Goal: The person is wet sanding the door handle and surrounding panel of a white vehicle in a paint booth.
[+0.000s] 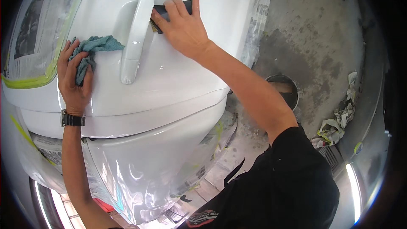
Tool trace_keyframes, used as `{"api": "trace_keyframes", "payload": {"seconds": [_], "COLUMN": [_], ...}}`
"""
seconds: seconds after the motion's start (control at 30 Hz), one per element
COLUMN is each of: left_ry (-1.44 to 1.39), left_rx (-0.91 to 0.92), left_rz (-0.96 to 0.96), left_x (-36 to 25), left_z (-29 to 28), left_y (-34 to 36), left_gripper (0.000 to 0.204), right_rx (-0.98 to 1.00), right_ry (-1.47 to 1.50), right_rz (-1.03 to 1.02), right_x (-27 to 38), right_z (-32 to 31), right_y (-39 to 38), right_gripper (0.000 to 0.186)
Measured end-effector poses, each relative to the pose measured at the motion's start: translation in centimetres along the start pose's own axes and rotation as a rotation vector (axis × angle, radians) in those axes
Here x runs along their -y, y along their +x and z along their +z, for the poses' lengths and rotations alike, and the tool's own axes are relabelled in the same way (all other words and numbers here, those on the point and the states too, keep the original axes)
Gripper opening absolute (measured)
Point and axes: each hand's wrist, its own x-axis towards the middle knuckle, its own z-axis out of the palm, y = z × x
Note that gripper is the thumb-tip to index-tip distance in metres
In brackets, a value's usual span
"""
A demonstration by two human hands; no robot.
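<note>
A white car door panel (165,72) with a long white door handle (138,34) fills the area under my hands. My right hand (186,29) presses a dark, thin sheet (188,5), which looks like sandpaper, against the panel just right of the handle's upper end. The thumb and fingers lie over it and hide most of it. Left of the handle, my left hand (75,78) grips a crumpled teal cloth (101,43) against the panel. One end of that cloth reaches toward the handle. A watch (73,119) with a black strap is on my left wrist.
Plastic and newsprint edged with yellow-green tape (29,82) cover the window at upper left. More masking paper (258,12) lines the panel's right edge. On the grey floor stand a round bucket (292,97) and crumpled paper (331,130). A light tube (354,191) glows at lower right.
</note>
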Motion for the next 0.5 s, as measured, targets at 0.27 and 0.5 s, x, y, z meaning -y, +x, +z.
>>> {"api": "trace_keyframes", "payload": {"seconds": [0.27,0.5], "left_ry": [-0.025,-0.048], "left_rx": [0.004,-0.020], "left_rz": [-0.004,-0.021], "left_x": [0.0,0.2], "left_z": [-0.3,0.2], "left_y": [-0.1,0.0], "left_gripper": [0.035,0.037], "right_rx": [-0.025,0.106], "right_ry": [0.027,0.196], "right_rz": [-0.119,0.201], "right_x": [-0.5,4.4], "right_z": [-0.4,-1.9], "right_y": [0.9,-1.0], "right_gripper": [0.042,0.044]}}
